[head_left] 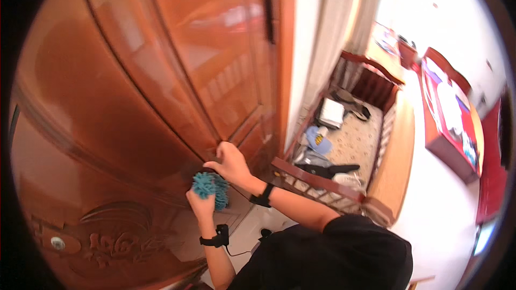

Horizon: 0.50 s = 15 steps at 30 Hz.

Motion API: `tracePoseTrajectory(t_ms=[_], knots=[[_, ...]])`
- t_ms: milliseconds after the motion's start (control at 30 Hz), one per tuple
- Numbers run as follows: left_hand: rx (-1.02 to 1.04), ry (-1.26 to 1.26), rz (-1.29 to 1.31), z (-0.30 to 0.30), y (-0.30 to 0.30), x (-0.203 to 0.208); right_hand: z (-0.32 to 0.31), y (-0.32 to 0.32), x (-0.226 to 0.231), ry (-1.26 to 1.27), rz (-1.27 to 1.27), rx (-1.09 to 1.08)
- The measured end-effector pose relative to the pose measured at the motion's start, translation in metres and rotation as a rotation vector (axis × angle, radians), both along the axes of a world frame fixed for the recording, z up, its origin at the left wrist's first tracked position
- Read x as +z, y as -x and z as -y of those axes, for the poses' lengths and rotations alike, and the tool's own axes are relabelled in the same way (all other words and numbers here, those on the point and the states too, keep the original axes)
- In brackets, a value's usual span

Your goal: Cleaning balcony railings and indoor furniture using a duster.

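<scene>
A teal chenille cleaning mitt or duster [204, 185] with thick tufts is in my left hand [201, 205]. The fingers are closed on it, close against the glossy reddish-brown wooden wardrobe [107, 102]. Just above and to the right, my right hand [232, 167] is at the door panel, fingers curled and thumb stretched toward a dark spot above the tufts. What the right fingers grip, if anything, is hidden. Both wrists wear black bands, and a thin cable [239, 253] hangs from the left one.
Right of the wardrobe stands a wooden crib [322, 186] holding a blue cap [319, 140], a white folded item [331, 113] and dark cloth. A bed with a red cover [438, 123] stands farther right. A long dark handle [270, 17] is on the upper door.
</scene>
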<state>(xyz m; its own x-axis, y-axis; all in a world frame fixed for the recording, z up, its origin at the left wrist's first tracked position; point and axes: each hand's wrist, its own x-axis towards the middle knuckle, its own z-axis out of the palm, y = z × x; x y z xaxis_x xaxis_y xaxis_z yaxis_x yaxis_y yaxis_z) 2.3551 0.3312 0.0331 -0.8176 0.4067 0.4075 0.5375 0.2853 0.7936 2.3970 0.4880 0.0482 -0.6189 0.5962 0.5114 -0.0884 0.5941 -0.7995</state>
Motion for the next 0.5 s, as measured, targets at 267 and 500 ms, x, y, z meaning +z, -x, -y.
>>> tracePoseTrajectory(t_ms=[267,500], knots=[[-0.076,-0.083,0.175,0.002,-0.03,-0.022,-0.021,-0.091,-0.014,0.108,-0.006,0.354],[-0.393,-0.127,0.543,-0.041,-0.211,-0.03,-0.025,-0.345,-0.032,0.456,0.203,0.365]])
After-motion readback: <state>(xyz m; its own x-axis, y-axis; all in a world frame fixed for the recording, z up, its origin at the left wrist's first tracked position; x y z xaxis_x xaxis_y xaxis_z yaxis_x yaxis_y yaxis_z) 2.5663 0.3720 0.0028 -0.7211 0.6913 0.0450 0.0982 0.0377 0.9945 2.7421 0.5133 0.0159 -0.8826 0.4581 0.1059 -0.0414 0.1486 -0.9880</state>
